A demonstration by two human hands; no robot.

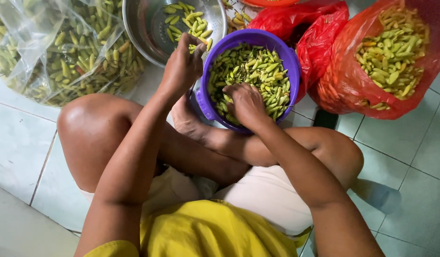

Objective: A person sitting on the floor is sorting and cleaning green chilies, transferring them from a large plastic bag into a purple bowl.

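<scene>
I sit cross-legged on a tiled floor. A purple plastic basket (205, 102) full of small green chillies (251, 71) stands in front of my legs. My right hand (246, 104) reaches down into the chillies near the basket's front rim, fingers curled among them. My left hand (182, 64) is raised over the edge of a steel colander (139, 28), fingers pinched together on a small green chilli. The colander holds a small heap of chillies (189, 21).
A clear plastic bag (58, 47) stuffed with green chillies lies at the top left. A red plastic bag (391, 62) of yellow-green chillies lies at the right, with another crumpled red bag (305, 28) behind the purple basket. Pale floor tiles (405, 157) surround me.
</scene>
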